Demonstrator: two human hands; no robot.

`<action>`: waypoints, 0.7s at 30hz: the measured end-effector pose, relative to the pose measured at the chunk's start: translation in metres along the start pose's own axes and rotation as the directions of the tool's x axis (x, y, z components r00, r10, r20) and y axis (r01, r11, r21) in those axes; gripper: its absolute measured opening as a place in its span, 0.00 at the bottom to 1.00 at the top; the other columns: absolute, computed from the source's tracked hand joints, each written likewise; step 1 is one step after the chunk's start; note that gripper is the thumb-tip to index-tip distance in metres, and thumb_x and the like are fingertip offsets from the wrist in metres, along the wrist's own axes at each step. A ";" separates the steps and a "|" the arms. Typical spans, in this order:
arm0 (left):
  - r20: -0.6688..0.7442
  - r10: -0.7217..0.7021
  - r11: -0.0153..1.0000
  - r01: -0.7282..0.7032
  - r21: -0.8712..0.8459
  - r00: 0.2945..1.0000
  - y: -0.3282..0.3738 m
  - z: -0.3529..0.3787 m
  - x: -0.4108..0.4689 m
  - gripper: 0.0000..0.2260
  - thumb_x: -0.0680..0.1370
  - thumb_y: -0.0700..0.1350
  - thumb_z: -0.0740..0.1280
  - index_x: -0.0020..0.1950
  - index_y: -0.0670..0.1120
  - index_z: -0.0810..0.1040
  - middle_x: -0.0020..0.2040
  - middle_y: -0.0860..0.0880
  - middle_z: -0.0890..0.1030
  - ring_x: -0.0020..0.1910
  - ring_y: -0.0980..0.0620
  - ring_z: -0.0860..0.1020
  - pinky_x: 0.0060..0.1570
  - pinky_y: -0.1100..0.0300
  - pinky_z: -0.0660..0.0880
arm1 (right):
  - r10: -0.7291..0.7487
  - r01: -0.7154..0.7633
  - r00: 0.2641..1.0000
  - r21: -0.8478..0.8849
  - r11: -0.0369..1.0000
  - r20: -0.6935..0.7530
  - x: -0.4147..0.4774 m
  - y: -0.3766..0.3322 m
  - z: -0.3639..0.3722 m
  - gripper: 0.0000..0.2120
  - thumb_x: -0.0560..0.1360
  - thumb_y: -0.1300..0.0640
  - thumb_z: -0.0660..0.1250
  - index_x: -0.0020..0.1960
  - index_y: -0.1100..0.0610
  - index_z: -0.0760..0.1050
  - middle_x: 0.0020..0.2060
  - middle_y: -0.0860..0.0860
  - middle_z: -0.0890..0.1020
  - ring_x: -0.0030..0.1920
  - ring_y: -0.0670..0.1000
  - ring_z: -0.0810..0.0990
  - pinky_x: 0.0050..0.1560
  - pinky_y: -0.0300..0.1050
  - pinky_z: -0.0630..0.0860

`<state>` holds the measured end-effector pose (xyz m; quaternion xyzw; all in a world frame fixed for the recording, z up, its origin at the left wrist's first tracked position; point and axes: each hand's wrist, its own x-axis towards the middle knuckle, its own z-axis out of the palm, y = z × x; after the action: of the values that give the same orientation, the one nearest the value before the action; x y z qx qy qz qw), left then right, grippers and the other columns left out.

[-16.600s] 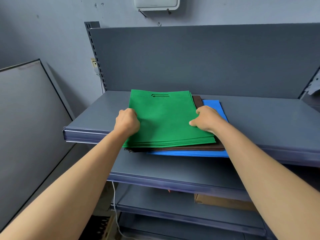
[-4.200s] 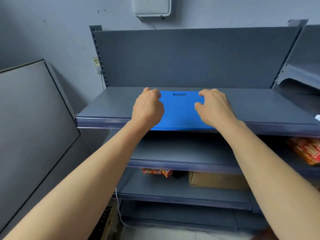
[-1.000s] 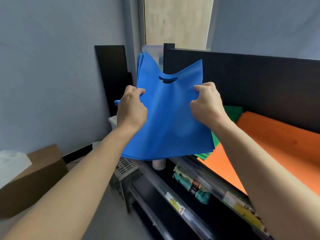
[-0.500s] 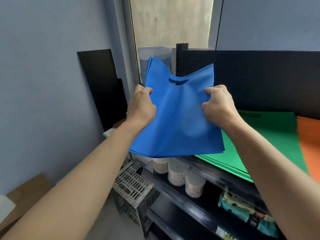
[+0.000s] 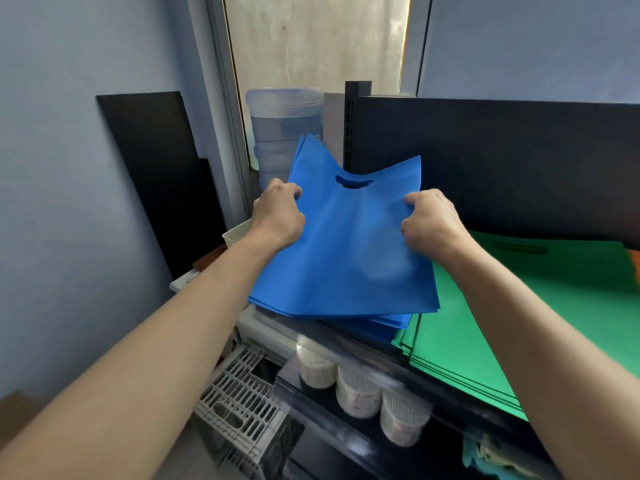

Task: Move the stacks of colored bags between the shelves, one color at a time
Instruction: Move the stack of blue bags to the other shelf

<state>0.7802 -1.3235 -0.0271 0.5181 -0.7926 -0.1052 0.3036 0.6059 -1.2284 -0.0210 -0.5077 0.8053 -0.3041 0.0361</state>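
I hold a stack of blue bags point(image 5: 349, 258) with a cut-out handle, tilted up toward me. My left hand point(image 5: 278, 216) grips its left edge and my right hand point(image 5: 429, 220) grips its right edge. The stack's lower edge hangs just over the left end of a black shelf point(image 5: 349, 336). A stack of green bags point(image 5: 519, 306) lies flat on that shelf to the right, and a sliver of orange bags point(image 5: 635, 265) shows at the far right edge.
The shelf's black back panel point(image 5: 502, 161) rises behind the bags. A clear plastic container point(image 5: 282, 133) stands behind the shelf's left end. Below are round tubs point(image 5: 356, 389) on a lower shelf and a white slatted crate point(image 5: 239, 410) on the floor.
Over the last second I have lowered the blue stack toward the left end of the black shelf, beside the green bags. Earlier it lay on the grey shelf.
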 end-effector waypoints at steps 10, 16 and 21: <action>0.223 0.087 0.993 -0.066 -0.102 0.971 -0.050 0.041 0.056 0.18 0.74 0.31 0.57 0.60 0.42 0.75 0.62 0.44 0.72 0.61 0.44 0.70 0.62 0.55 0.68 | 0.214 -0.214 0.977 -0.117 0.970 -0.004 0.026 -0.001 0.046 0.07 0.71 0.69 0.56 0.36 0.62 0.63 0.40 0.56 0.66 0.40 0.57 0.65 0.32 0.45 0.63; 0.433 0.137 0.990 -0.116 -0.075 0.891 -0.081 0.058 0.080 0.10 0.73 0.35 0.59 0.48 0.47 0.76 0.57 0.43 0.74 0.56 0.44 0.72 0.56 0.56 0.70 | 0.429 -0.414 0.903 -0.238 0.879 0.016 0.022 0.005 0.075 0.14 0.73 0.66 0.57 0.57 0.63 0.72 0.60 0.60 0.72 0.56 0.61 0.73 0.54 0.48 0.72; 0.620 0.156 0.988 -0.128 -0.089 0.769 -0.091 0.060 0.082 0.25 0.77 0.46 0.62 0.73 0.47 0.61 0.70 0.44 0.63 0.59 0.44 0.72 0.55 0.56 0.70 | 0.573 -0.543 0.818 -0.273 0.795 0.042 0.013 -0.005 0.091 0.16 0.77 0.55 0.61 0.63 0.59 0.67 0.66 0.60 0.64 0.63 0.63 0.67 0.63 0.54 0.68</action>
<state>0.7909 -1.4446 -0.0877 0.3861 -0.8828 -0.2644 0.0415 0.6365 -1.2818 -0.0890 -0.2654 0.9469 -0.1451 0.1095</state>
